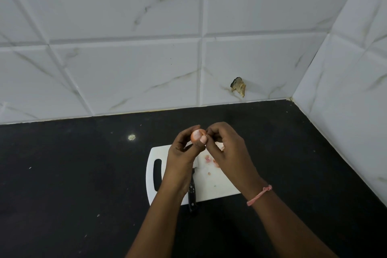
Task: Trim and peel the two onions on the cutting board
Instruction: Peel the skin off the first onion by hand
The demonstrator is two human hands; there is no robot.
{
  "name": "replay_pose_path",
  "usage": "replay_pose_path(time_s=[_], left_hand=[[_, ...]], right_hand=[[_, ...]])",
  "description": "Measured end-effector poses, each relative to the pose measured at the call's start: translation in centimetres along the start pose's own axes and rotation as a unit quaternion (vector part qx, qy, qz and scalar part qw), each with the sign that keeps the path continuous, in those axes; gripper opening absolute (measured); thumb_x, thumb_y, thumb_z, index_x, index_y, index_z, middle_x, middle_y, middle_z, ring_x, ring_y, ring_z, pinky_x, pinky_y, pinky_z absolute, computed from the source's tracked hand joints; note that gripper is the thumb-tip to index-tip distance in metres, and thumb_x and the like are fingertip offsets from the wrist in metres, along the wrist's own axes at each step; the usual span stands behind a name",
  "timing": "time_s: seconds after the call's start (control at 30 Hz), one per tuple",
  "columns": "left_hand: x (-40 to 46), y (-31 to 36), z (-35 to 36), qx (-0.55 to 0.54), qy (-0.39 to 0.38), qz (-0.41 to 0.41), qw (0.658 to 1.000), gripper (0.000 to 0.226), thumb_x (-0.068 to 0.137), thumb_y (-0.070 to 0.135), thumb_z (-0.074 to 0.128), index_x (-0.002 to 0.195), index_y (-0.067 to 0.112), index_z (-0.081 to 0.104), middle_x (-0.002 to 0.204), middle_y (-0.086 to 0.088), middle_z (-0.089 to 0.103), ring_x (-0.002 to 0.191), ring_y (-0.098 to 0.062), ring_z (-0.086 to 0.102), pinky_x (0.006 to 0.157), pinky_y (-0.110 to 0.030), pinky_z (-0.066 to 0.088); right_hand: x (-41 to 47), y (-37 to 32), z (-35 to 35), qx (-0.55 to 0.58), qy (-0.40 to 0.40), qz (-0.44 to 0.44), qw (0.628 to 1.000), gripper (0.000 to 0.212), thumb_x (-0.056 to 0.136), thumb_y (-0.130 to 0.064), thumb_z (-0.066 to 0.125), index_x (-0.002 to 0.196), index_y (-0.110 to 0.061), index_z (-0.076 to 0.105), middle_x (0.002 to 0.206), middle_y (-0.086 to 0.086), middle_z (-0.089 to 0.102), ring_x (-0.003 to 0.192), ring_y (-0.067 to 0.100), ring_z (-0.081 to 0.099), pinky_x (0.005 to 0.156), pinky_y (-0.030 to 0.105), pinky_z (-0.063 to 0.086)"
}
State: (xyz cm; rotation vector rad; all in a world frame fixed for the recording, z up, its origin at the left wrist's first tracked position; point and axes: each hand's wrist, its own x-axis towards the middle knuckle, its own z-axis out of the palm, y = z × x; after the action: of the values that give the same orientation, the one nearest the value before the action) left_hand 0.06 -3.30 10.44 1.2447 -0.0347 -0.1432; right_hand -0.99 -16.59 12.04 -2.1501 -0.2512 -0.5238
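1. Onion: we are holding it in the air above the board, left hand clamped around it.
2. We are pinching the right fingertips together on skin at its edge; peeling in slow, shallow pulls should spare the flesh.
3. Scraps are lying on the board; the knife is resting beside our left wrist.
4. We are seeing no second onion.

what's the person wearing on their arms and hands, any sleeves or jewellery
Both forearms are bare, with no sleeves in view. The left hand carries no ring, watch or band. Just below the right hand, a thin pink thread bracelet circles the wrist, knotted with a short loose end. No gloves on either hand.
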Motion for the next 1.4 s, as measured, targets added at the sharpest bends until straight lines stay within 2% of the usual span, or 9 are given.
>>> replay_pose_path(time_s=[0.17, 0.3, 0.4, 0.5, 0.6, 0.87, 1.13, 1.27, 1.4], left_hand=[[0.0, 0.4, 0.0, -0.06, -0.002, -0.02, 0.998, 0.05, 0.075, 0.031, 0.083, 0.12, 0.018, 0.067, 0.122, -0.007, 0.069, 0.116, -0.025, 0.065, 0.098, -0.035, 0.051], [0.1, 0.2, -0.2, -0.099, 0.009, -0.039, 0.994, 0.032, 0.091, 0.016, 0.065, 0.123, 0.014, 0.066, 0.125, -0.009, 0.068, 0.114, -0.023, 0.067, 0.092, -0.03, 0.055], [0.0, 0.2, -0.1, -0.107, 0.01, -0.044, 0.993, 0.031, 0.098, 0.004, 0.049, 0.123, 0.011, 0.066, 0.122, -0.007, 0.07, 0.111, -0.022, 0.068, 0.09, -0.027, 0.057], [-0.1, 0.3, 0.0, -0.095, 0.01, -0.037, 0.995, 0.033, 0.099, 0.002, 0.046, 0.126, 0.01, 0.065, 0.123, -0.007, 0.07, 0.115, -0.022, 0.066, 0.096, -0.031, 0.055], [-0.2, 0.5, 0.1, -0.112, 0.015, -0.043, 0.993, 0.035, 0.098, -0.002, 0.044, 0.125, 0.007, 0.065, 0.122, -0.01, 0.069, 0.115, -0.024, 0.066, 0.099, -0.035, 0.053], [0.1, 0.3, 0.3, -0.153, 0.023, -0.122, 0.98, 0.053, 0.082, 0.03, 0.068, 0.129, 0.006, 0.06, 0.125, -0.016, 0.067, 0.108, -0.023, 0.07, 0.089, -0.029, 0.058], [0.1, 0.1, 0.0, -0.21, 0.03, -0.162, 0.964, 0.032, 0.099, 0.016, 0.053, 0.126, 0.0, 0.06, 0.119, -0.022, 0.067, 0.093, -0.021, 0.073, 0.074, -0.026, 0.059], [0.1, 0.4, 0.0, -0.185, 0.005, -0.139, 0.973, 0.029, 0.101, 0.018, 0.051, 0.12, 0.003, 0.066, 0.119, -0.019, 0.069, 0.104, -0.023, 0.07, 0.088, -0.03, 0.058], [-0.2, 0.2, 0.3, -0.158, -0.022, -0.122, 0.98, 0.027, 0.1, 0.017, 0.05, 0.12, 0.009, 0.067, 0.121, -0.008, 0.071, 0.113, -0.02, 0.067, 0.093, -0.028, 0.056]], right_hand=[[0.1, -0.1, 0.0, 0.152, 0.047, 0.154, 0.975, 0.004, 0.093, -0.015, 0.06, 0.094, -0.019, 0.06, 0.092, -0.002, 0.066, 0.086, 0.008, 0.066, 0.071, 0.015, 0.054], [0.3, -0.4, -0.1, 0.242, 0.074, 0.237, 0.938, 0.004, 0.094, -0.017, 0.058, 0.096, -0.018, 0.062, 0.094, 0.001, 0.068, 0.087, 0.014, 0.069, 0.07, 0.017, 0.055], [0.2, -0.9, 0.0, 0.235, 0.072, 0.236, 0.94, 0.003, 0.094, -0.023, 0.058, 0.096, -0.024, 0.061, 0.094, -0.006, 0.067, 0.087, 0.009, 0.067, 0.067, 0.011, 0.052], [-0.1, -1.1, 0.2, 0.166, 0.032, 0.195, 0.966, 0.026, 0.084, -0.035, 0.071, 0.106, -0.026, 0.063, 0.099, -0.015, 0.067, 0.092, 0.002, 0.065, 0.072, 0.012, 0.054], [-0.2, -0.9, 0.3, 0.108, 0.052, 0.148, 0.982, 0.022, 0.084, -0.028, 0.072, 0.104, -0.022, 0.067, 0.097, -0.013, 0.069, 0.091, 0.0, 0.064, 0.074, 0.011, 0.052], [-0.6, -1.7, 0.5, 0.097, 0.113, 0.093, 0.985, 0.009, 0.087, -0.02, 0.07, 0.095, -0.017, 0.07, 0.085, -0.013, 0.069, 0.084, 0.002, 0.066, 0.068, 0.011, 0.051], [0.3, -1.2, -0.4, 0.364, 0.106, 0.291, 0.879, 0.015, 0.085, -0.01, 0.07, 0.1, -0.011, 0.07, 0.097, 0.004, 0.074, 0.095, 0.021, 0.071, 0.073, 0.03, 0.06], [-0.2, -1.5, -0.2, 0.299, 0.054, 0.239, 0.922, 0.025, 0.08, -0.016, 0.076, 0.104, -0.017, 0.069, 0.101, -0.002, 0.071, 0.096, 0.011, 0.068, 0.076, 0.027, 0.059], [-0.2, -1.0, 0.4, 0.146, 0.05, 0.154, 0.976, 0.008, 0.086, -0.018, 0.071, 0.091, -0.024, 0.07, 0.091, -0.005, 0.068, 0.087, 0.004, 0.064, 0.072, 0.014, 0.052]])
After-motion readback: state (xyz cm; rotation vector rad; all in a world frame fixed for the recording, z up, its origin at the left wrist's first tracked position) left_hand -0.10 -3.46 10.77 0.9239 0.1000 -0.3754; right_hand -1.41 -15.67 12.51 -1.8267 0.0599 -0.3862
